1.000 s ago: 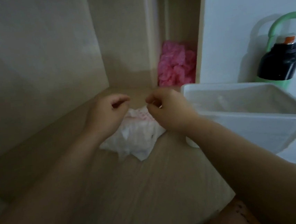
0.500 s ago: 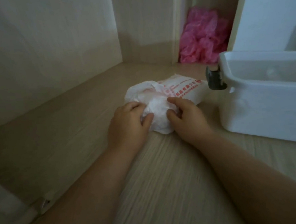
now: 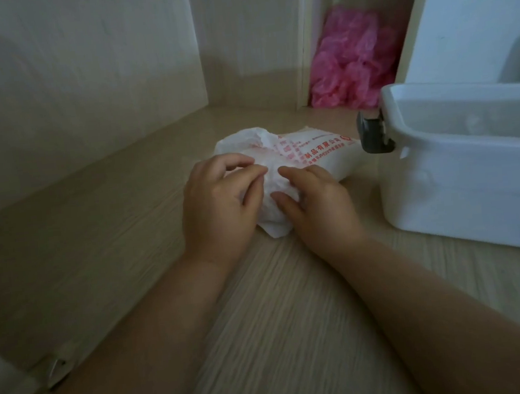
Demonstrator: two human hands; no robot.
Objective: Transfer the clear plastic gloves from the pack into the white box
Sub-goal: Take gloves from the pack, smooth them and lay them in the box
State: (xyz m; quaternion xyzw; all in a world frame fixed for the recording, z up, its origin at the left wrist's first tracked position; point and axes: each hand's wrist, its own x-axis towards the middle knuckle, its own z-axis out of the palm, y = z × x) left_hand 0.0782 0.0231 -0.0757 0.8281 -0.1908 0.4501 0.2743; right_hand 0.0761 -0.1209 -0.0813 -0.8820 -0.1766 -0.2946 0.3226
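Desk (image 3: 294, 304): pale wood-grain top, closed in by a panel on the left and another at the back.
Pack (image 3: 318, 159): white plastic wrapper with red print, lying flat near the middle of the desk. Its far end points toward the back-right corner and its near end is crumpled into a bunch.
Gloves: cannot tell them apart from the wrapper film in this view.
Left hand (image 3: 221, 200): on the left side of the crumpled near end. Its fingers are bent with the tips down on the film, gripping the bunch, and the heel of the hand is low to the desk.
Right hand (image 3: 313, 204): on the right side of the same bunch. The forefinger and thumb are closed on the film, pinching it between them, and the other fingers are tucked behind, out of sight.
Hands together: close, with only the bunched film between them.
White box (image 3: 471, 160): stands open-topped at the desk's right edge, just beside the pack, apart from both hands.
Latch (image 3: 373, 135): dark clip on the box's near-left corner, hanging over the pack's far end.
Pink plastic (image 3: 354, 67): crumpled heap in the narrow recess at the back-right corner, well behind the pack.
Forearms: both bare, reaching in from the near edge.
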